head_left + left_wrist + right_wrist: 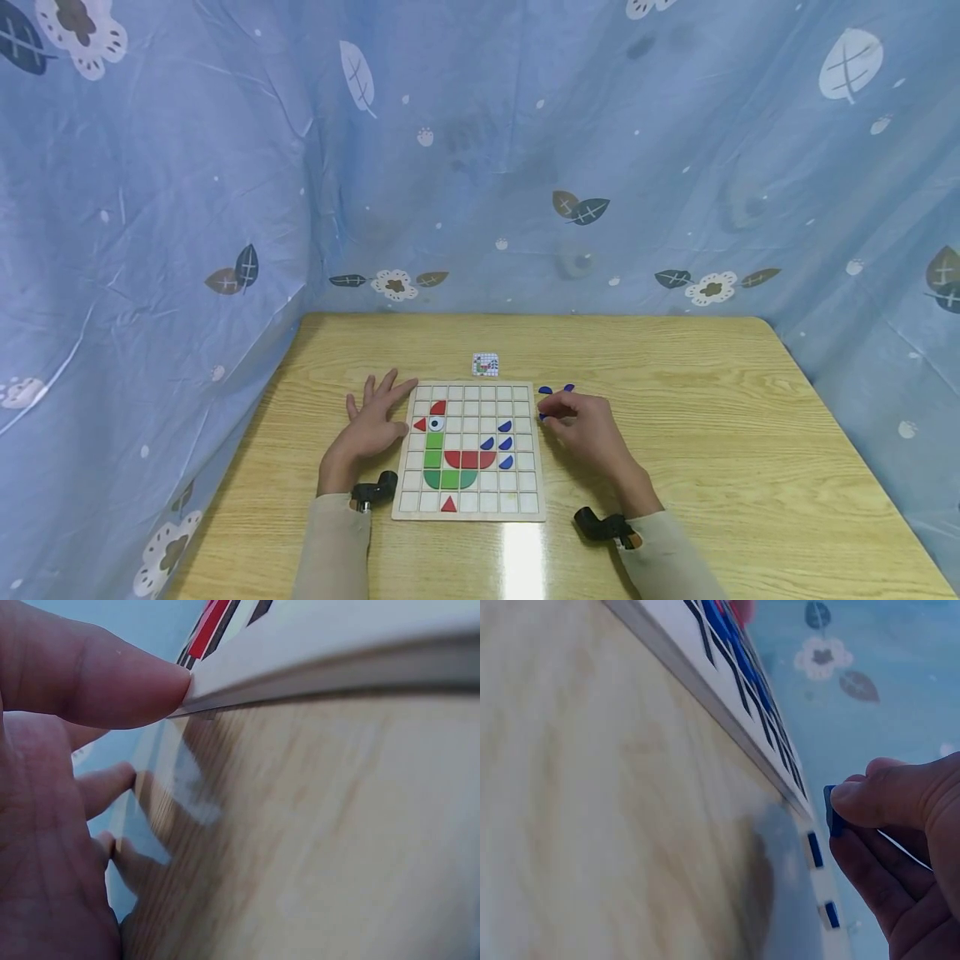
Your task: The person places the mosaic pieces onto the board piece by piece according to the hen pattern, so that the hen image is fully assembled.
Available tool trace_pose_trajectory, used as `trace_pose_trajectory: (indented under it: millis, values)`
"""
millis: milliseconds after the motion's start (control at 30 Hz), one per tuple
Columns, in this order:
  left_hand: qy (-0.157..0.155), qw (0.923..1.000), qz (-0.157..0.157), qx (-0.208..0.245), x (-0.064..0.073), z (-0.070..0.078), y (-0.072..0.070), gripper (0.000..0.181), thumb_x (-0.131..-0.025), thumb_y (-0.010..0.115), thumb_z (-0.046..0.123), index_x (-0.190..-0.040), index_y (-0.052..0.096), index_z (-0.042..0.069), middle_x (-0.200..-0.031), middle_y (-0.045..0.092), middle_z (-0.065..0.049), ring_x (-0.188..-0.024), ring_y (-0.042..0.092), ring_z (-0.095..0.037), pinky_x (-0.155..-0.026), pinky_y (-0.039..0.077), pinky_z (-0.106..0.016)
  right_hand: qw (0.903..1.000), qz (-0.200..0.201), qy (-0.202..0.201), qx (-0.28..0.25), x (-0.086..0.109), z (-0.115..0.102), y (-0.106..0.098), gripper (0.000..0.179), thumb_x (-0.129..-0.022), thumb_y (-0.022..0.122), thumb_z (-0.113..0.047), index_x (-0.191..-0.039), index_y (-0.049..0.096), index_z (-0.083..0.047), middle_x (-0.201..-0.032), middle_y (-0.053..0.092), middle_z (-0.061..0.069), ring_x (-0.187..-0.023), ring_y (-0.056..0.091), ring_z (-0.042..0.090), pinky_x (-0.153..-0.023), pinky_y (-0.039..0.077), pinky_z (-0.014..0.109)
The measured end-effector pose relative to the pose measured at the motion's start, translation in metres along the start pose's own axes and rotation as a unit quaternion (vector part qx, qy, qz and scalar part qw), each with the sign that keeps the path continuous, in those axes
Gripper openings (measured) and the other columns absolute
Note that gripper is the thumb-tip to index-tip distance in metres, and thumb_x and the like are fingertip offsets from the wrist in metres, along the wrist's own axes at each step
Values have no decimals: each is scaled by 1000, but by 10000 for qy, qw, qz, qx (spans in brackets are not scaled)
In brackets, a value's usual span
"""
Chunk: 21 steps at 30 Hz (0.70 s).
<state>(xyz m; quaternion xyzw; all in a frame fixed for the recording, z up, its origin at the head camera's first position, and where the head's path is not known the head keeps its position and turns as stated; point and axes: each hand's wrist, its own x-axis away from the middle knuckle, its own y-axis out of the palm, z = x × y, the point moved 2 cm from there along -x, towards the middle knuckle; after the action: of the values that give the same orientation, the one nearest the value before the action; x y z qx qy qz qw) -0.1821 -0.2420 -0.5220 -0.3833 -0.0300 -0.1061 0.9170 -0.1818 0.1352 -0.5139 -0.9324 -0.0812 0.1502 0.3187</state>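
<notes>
A pale wooden grid board (463, 408) lies on the table, its cells partly filled with coloured pieces. Green squares (433, 458), red shapes (470, 459) and a white round eye piece (436, 423) form a bird-like figure. Several blue half-discs (505, 462) sit at its right. Along the board's left edge rests my left hand (367, 432), fingers spread; its thumb (127, 682) touches the edge in the left wrist view. Just right of the board, my right hand (592, 429) pinches a blue half-disc (832, 811) between thumb and fingers, above the table.
Behind the board lies a small printed card (485, 364) with a similar picture. Two loose blue half-discs (545, 390) lie on the wooden table (720, 433) beyond my right hand. A blue patterned curtain (480, 167) hangs around the back and sides.
</notes>
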Motion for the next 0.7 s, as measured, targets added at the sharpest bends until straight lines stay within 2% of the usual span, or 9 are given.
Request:
trace_pose_trajectory:
  millis: [333, 533, 700]
  values:
    - [13, 10000, 52, -20, 0, 0, 1, 86, -87, 65, 6, -169, 45, 16, -184, 8, -21, -168, -18, -50, -121, -26, -78, 9994, -232, -181, -181, -3, -16, 23, 23, -90, 83, 5, -109, 85, -9, -108, 84, -1, -100, 79, 15, -90, 66, 35]
    - [27, 10000, 60, -54, -2, -2, 1, 84, -88, 64, 6, -169, 44, 16, -184, 9, -21, -168, -17, -50, -122, -26, -77, 9988, -302, -379, 66, -7, -22, 30, 24, -90, 82, 7, -110, 84, -6, -107, 84, 2, -98, 79, 16, -87, 66, 33]
    - [17, 10000, 31, -38, -2, -1, 1, 84, -87, 65, 7, -169, 44, 16, -184, 9, -21, -168, -17, -50, -122, -26, -77, 9980, -394, -417, 263, -5, -27, 32, 26, -89, 81, 9, -111, 84, -5, -108, 84, 6, -100, 81, 20, -89, 67, 37]
